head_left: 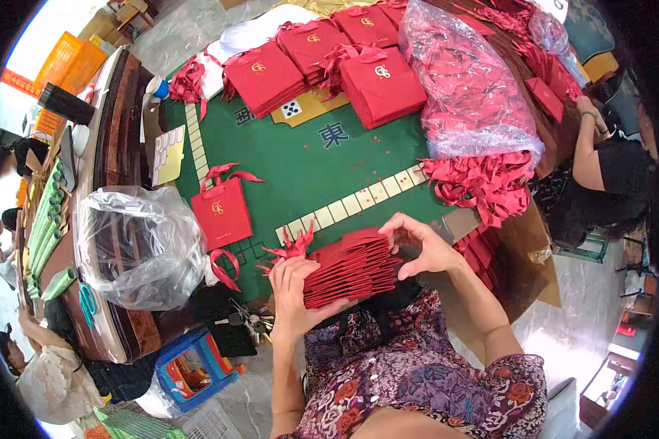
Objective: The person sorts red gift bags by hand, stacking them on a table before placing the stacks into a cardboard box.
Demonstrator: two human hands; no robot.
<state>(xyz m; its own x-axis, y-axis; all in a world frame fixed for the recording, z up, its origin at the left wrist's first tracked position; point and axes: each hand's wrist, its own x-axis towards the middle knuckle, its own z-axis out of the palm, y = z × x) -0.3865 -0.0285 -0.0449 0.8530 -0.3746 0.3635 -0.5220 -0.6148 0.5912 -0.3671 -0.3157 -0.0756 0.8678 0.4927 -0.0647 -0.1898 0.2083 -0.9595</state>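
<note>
A stack of folded red paper gift bags (353,272) lies in front of my body, edges fanned toward me. My left hand (294,287) is closed around its left end, thumb along the near side, with red ribbon handles (297,241) sticking out just beyond the fingers. At the stack's right end is my right hand (426,247), its thumb and fingers spread apart and the fingertips right at the top corner. One red gift bag (222,212) with a gold logo and ribbon lies flat on the green table mat (293,172), left of the stack.
Piles of red bags (260,77) line the table's far side. A clear plastic sack (465,80) spills red ribbon bundles (483,183) at right. An empty-looking plastic bag (143,245) and teal scissors (88,304) are left. Below stands a blue stool (194,369). People sit on both sides.
</note>
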